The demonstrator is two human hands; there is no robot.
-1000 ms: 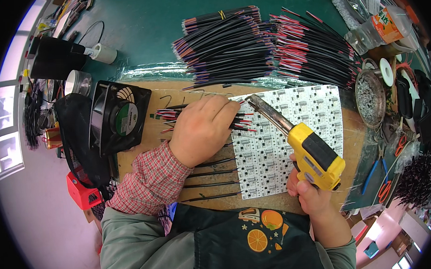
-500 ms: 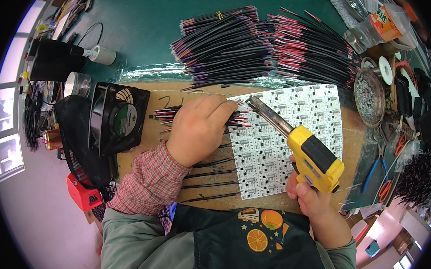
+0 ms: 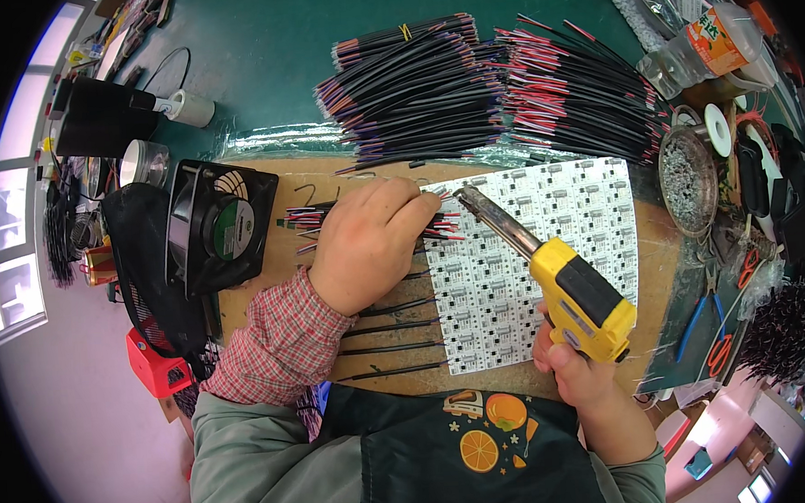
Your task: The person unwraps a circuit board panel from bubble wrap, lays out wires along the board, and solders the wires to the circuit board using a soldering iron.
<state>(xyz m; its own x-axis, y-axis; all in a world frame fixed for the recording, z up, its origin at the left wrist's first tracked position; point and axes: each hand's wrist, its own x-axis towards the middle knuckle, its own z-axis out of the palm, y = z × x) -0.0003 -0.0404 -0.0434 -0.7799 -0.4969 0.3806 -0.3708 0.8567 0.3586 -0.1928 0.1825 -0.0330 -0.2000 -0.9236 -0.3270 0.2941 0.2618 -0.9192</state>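
Observation:
My left hand is closed around a bundle of short black wires with red and white stripped ends. Its fingertips rest by the upper left corner of a white circuit board panel covered in rows of small components. In my right hand is a yellow and black soldering gun, gripped by its handle. The gun's metal tip points up and left, close to the wire ends at that corner; whether it touches them I cannot tell. Several black cables run out from the panel's left edge, below my left hand.
Under the panel lies a brown board. A black fan stands at left. Heaped black wires and red-ended wires lie behind. On the right are a dish of metallic bits, a plastic bottle and blue-handled pliers.
The soldering gun has shifted slightly left, its tip a little closer to my left fingertips. My left hand keeps its grip on the wires.

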